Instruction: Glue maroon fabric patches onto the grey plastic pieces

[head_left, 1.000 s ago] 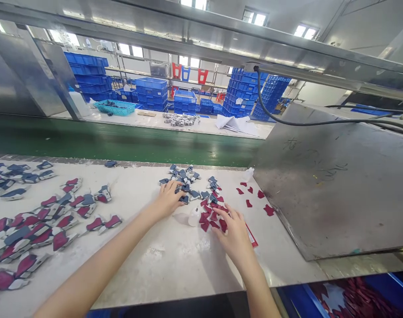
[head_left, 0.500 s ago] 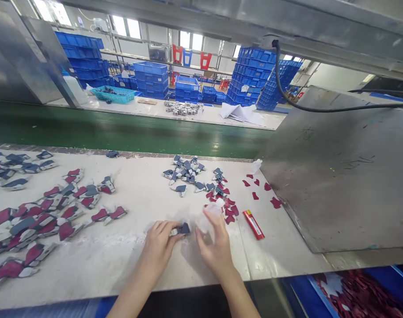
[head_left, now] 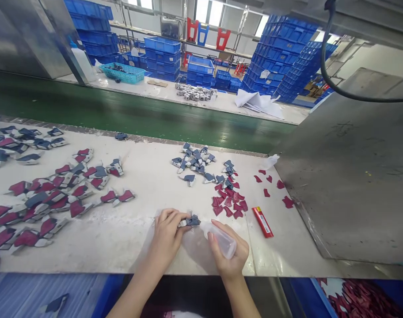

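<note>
Small angular blue-grey-and-white part (head_left: 192, 221), hard-looking, is pinched btwn L hand's (head_left: 168, 232) thumb & fingers, low over the pale smooth bench (head_left: 148, 190). R hand (head_left: 233, 256) grips a translucent rounded bottle (head_left: 226, 244); it's tipped twd part now, was cap-up 0.5 s ago. Part's blue side shows uneven w/ recesses. Beyond: flat, curvy-edged maroon pieces (head_left: 228, 202), then loose blue-grey/white heap (head_left: 196, 160), then glossy green strip (head_left: 155, 115).
</note>
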The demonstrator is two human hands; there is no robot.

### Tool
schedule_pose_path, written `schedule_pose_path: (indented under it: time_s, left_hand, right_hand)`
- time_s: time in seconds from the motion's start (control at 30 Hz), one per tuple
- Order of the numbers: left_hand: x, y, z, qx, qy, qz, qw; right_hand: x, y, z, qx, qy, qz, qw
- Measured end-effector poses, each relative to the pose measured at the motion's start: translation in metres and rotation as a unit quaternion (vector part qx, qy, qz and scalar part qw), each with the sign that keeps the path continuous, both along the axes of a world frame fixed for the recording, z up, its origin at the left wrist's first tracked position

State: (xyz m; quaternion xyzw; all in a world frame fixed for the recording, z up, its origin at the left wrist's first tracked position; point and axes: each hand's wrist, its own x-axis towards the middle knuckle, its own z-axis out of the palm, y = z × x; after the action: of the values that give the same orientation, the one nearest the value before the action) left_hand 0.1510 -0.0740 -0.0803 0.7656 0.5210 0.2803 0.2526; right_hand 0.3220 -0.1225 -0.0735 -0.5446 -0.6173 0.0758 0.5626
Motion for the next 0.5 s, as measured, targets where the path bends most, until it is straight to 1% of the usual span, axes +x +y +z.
schedule_pose_path:
  time_s: [0.3, 0.5]
  left_hand:
    - [0.0021, -0.0003, 0.0041, -0.016, -0.002, 0.005, 1.0]
    - [0.0011, -0.0014, 0.0038, -0.017, -0.01, 0.004, 1.0]
  right_hand:
    - [0.0009, 0.0027, -0.0014, -0.02, 0.027, 0.018, 0.999]
    - [0.0014, 0.0039, -0.0018, -0.028, 0.036, 0.003, 0.999]
